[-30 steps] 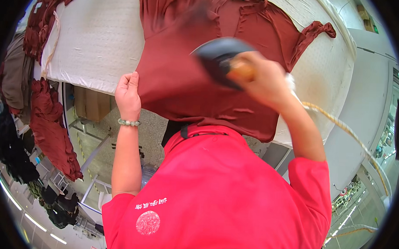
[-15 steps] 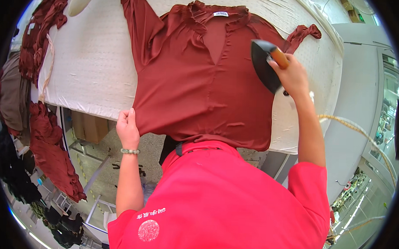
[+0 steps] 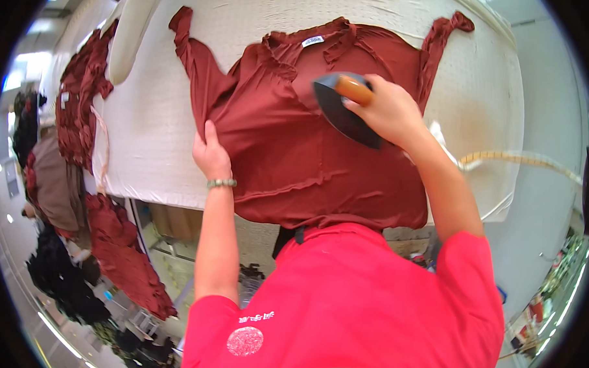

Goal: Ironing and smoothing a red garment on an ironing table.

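A dark red satin blouse [image 3: 276,164] with a ruffled collar lies spread on a white padded ironing table [image 3: 150,140], its lower edge against my body. My right hand [image 3: 393,113] is closed round the wooden handle of a dark iron [image 3: 339,114]. The iron rests over the blouse's chest, just below the neck opening, hiding part of it. At the blouse's left side, below the sleeve, my left hand [image 3: 212,156] grips the edge of the fabric between thumb and fingers.
A pale cord or hose [image 3: 522,156] runs from beside the iron off to the right. A white padded sleeve arm [image 3: 132,32] juts in at the upper left. More dark red garments [image 3: 127,249] and a brown one [image 3: 59,189] hang along the table's left side.
The iron has moved left from the blouse's right side to its middle. My left hand has shifted up the left side from the lower corner. The view has turned slightly.
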The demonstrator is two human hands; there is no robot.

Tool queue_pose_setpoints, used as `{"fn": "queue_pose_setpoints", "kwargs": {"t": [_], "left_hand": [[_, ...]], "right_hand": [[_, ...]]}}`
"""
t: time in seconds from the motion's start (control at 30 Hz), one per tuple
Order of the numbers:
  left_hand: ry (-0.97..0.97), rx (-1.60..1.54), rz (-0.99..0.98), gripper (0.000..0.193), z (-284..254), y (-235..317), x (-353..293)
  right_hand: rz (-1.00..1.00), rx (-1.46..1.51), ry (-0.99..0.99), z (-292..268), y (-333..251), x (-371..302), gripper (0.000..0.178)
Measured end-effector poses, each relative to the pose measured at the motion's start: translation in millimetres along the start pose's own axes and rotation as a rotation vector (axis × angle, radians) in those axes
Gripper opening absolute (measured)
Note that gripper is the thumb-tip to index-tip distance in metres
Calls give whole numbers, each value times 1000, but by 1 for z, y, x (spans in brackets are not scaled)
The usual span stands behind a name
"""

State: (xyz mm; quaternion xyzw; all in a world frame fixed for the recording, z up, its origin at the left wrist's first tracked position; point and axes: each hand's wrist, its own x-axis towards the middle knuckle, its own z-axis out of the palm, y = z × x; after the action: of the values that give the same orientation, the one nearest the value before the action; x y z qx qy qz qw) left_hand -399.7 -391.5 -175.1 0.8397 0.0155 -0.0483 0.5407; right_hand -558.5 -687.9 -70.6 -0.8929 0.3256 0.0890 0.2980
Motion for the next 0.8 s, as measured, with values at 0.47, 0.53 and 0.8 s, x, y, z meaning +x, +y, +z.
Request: {"fn": "queue_pose_setpoints", "kwargs": {"t": [0.47, 0.53, 0.8], "left_hand": [[32, 342, 229, 30, -48, -25, 22], [-157, 442, 494, 30, -29, 6, 45], [-665, 949, 336, 36, 52, 48, 117]], "right_hand": [[176, 56, -24, -30, 80, -22, 51], [283, 57, 95, -48, 160, -45, 47], [326, -510, 407, -82, 232, -53, 46]]}}
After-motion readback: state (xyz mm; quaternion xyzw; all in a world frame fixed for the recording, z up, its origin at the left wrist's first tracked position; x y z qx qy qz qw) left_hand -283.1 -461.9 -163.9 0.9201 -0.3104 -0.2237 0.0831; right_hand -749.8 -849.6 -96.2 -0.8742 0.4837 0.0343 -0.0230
